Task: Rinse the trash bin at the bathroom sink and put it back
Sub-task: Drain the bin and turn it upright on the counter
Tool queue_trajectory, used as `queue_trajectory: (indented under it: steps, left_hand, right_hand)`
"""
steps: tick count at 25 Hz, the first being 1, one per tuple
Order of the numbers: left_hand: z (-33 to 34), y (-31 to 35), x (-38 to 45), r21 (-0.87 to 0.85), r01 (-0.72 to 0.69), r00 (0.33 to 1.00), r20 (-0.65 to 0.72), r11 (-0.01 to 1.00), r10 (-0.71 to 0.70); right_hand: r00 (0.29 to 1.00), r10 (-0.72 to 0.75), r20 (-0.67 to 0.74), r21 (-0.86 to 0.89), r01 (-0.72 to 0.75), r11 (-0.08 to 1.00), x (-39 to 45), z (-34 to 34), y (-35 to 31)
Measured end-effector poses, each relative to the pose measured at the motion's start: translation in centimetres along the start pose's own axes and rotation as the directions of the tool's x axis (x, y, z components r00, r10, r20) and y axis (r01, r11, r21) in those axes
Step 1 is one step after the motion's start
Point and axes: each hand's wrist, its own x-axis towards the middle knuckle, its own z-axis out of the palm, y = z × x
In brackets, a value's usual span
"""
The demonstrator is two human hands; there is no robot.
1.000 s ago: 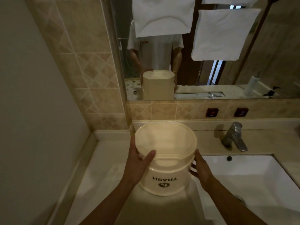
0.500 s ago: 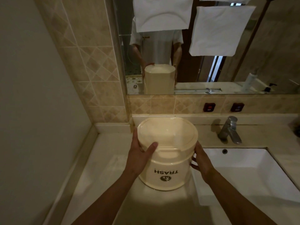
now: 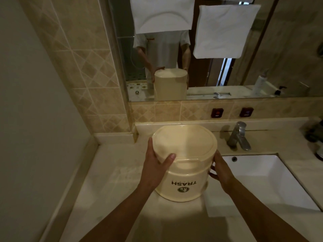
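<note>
Little moved since the earlier frame: trash bin (image 3: 183,165) kept upside down on surface (image 3: 108,175), near its back edge, just left of sink (image 3: 272,173). Left hand (image 3: 155,165) grip curled on bin's left side, thumb over upturned base. Right hand (image 3: 221,170) grip curled round right side.

Both forearms are bare from the elbows down to the left hand (image 3: 153,170) and the right hand (image 3: 221,172); neither wrist carries a watch, band or ring that can be made out. The mirror (image 3: 279,49) shows the person from the chest down in a loose, pale short-sleeved shirt (image 3: 162,48), its sleeves ending above the elbows, with a small reddish mark on one side of the chest
</note>
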Motion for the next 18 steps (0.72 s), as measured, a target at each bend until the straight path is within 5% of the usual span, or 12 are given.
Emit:
queue_trajectory:
  steps: [10, 18]
  left_hand:
    - [-0.4, -0.6, 0.5, 0.006, 0.002, 1.0, 0.014, 1.0, -0.003]
    - [-2.9, -0.9, 0.9, 0.068, -0.003, 0.996, -0.084, 0.998, 0.009]
  right_hand:
    - [0.999, -0.025, -0.021, -0.033, 0.024, 0.999, 0.6, -0.3, 0.5]
    - [0.959, -0.282, -0.032, -0.033, 0.281, 0.959, 0.6, -1.0, -1.1]
